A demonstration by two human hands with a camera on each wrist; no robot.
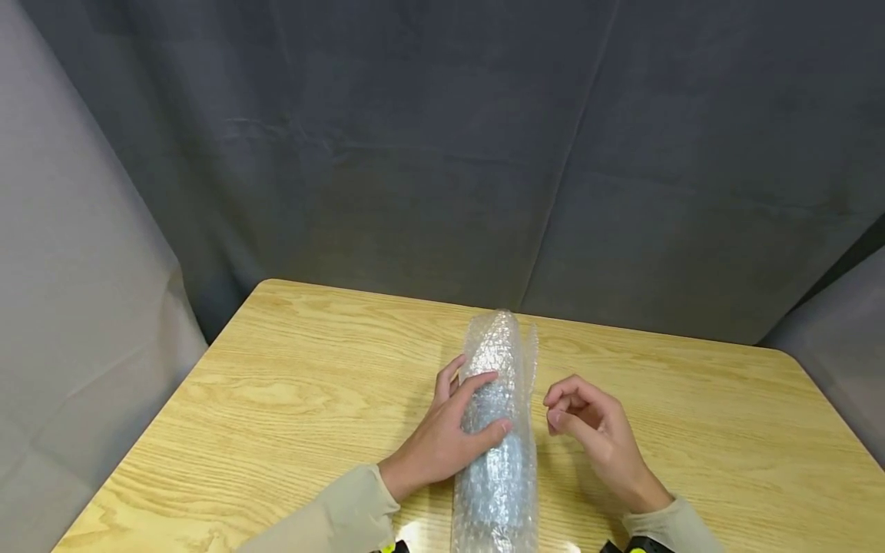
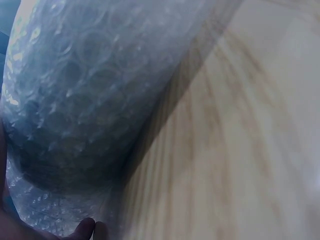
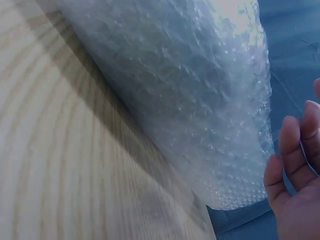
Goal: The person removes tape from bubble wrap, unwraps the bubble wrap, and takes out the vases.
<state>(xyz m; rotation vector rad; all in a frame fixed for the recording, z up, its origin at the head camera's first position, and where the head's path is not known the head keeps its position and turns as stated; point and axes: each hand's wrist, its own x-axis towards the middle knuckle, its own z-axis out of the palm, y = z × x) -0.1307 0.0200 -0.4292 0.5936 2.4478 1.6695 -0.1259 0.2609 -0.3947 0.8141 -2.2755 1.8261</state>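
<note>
A long bundle of clear bubble wrap [image 1: 499, 484] lies lengthwise on the table, rolled around something pale blue-grey that cannot be made out. My left hand [image 1: 445, 442] rests on its left side, with thumb and index finger spread over the top. In the left wrist view the bubble wrap [image 2: 95, 95] fills the upper left, and a few fingertips [image 2: 86, 229] show at the bottom. To the right of the bundle, my right hand [image 1: 591, 430] hovers with loosely bent fingers, apart from the wrap and holding nothing visible. The right wrist view shows its fingers [image 3: 292, 145] beside the bubble wrap [image 3: 185, 100].
The wooden table [image 1: 276, 384] has light grain and rounded far corners. Behind it hangs a dark grey curtain [image 1: 415, 153], and a lighter grey cloth [image 1: 83, 269] hangs at the left. A loose flap of wrap stands up along the bundle's right side.
</note>
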